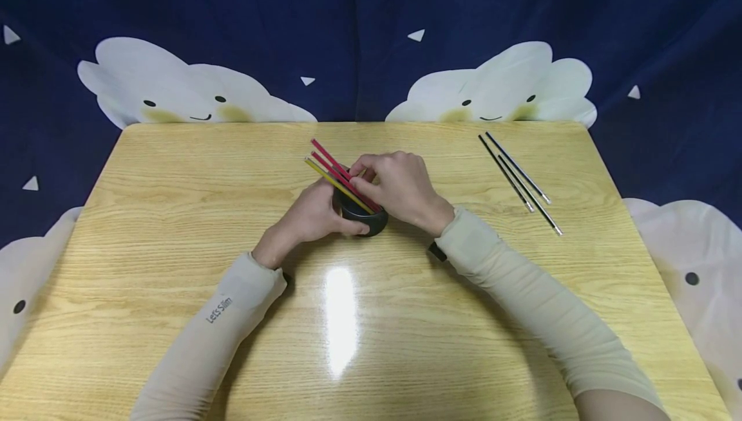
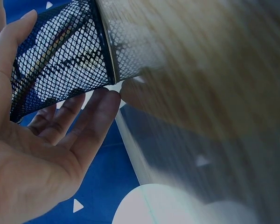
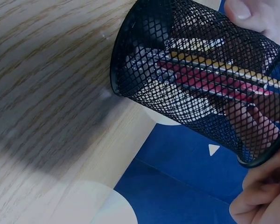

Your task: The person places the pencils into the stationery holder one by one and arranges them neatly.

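A black mesh pen holder (image 1: 373, 224) stands in the middle of the table. My left hand (image 1: 313, 212) grips it from the left, thumb on the near side; in the left wrist view the fingers curve along the mesh wall (image 2: 70, 56). Two red pencils (image 1: 322, 150) and a yellow pencil (image 1: 322, 173) lean out of the holder toward the far left. At its mouth my right hand (image 1: 402, 186) pinches a red pencil between thumb and forefinger. Through the mesh in the right wrist view, the red pencils (image 3: 210, 84) reach down near the base.
To the right on the wooden table (image 1: 191, 228) lie three dark pencils (image 1: 513, 179) with pale ends, roughly side by side. Behind the far table edge hangs a dark blue curtain (image 1: 353, 35) with white clouds.
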Motion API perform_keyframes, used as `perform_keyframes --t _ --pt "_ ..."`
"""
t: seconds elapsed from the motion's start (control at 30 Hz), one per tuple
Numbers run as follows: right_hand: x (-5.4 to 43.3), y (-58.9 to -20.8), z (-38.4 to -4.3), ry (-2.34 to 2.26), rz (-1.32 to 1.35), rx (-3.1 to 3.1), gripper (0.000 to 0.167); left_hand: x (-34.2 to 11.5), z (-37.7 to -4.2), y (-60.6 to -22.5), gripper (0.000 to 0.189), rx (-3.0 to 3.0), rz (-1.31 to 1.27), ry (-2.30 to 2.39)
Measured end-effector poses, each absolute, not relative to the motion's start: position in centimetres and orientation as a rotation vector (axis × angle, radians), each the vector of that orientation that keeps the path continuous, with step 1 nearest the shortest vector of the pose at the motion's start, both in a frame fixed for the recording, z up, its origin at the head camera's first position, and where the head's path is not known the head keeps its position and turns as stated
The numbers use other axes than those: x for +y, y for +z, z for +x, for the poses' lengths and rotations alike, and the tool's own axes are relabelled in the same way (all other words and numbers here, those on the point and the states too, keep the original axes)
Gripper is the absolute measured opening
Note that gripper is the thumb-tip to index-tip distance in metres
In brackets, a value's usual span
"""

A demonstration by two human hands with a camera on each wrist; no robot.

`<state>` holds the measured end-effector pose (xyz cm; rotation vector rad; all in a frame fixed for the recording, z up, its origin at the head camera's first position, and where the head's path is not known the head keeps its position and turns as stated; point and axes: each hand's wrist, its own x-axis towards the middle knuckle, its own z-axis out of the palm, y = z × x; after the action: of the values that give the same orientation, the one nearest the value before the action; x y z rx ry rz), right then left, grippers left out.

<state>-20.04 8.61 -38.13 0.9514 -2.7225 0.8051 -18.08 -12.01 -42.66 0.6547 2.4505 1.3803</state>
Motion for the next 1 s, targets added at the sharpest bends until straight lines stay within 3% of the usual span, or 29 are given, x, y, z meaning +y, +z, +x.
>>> perform_keyframes --t 0.27,0.53,1.0 --pt "9.8 -37.5 -20.3 0.873 0.965 -2.599 0.008 -11.8 -18.3 -42.6 0.063 2.444 0.668 1.392" --pt "12.6 -36.4 -20.6 0.895 0.895 -2.533 0.008 -12.1 -17.8 -42.5 0.051 2.499 0.613 1.359" --pt "19.9 -37.9 -21.4 0.748 0.660 -2.689 0.008 -11.6 -17.9 -42.7 0.056 2.517 0.602 1.348"
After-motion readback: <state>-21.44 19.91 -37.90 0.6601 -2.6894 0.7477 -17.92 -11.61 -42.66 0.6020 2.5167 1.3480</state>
